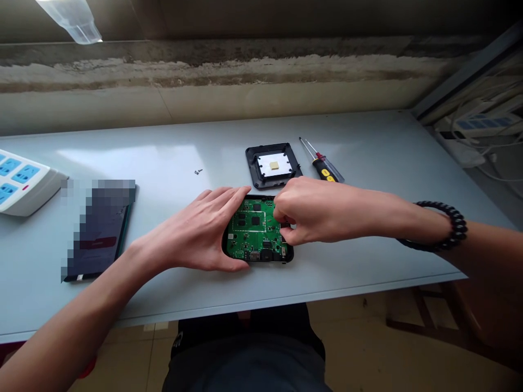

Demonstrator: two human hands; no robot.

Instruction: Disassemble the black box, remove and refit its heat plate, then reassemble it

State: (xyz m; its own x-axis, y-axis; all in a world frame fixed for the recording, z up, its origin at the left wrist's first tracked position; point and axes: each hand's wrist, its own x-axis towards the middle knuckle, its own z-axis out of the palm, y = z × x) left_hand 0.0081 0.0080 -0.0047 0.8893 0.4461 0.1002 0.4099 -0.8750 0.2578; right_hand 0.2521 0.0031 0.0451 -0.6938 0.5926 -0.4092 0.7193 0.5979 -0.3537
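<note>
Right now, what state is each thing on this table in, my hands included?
Left hand: clasped around the casing's left side
Right hand: fingers curled at the board's right edge, grip hidden
Black casing: open, held
Circuit board: exposed, inside the casing
Black cover: separate, inner side up
Two screwdrivers: lying together
Small dark pieces: loose
Dark device: lying flat, partly pixelated

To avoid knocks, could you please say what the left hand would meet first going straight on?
Past the black rectangular casing it holds, the left hand would probably meet the square black plastic cover; depth is unclear.
</note>
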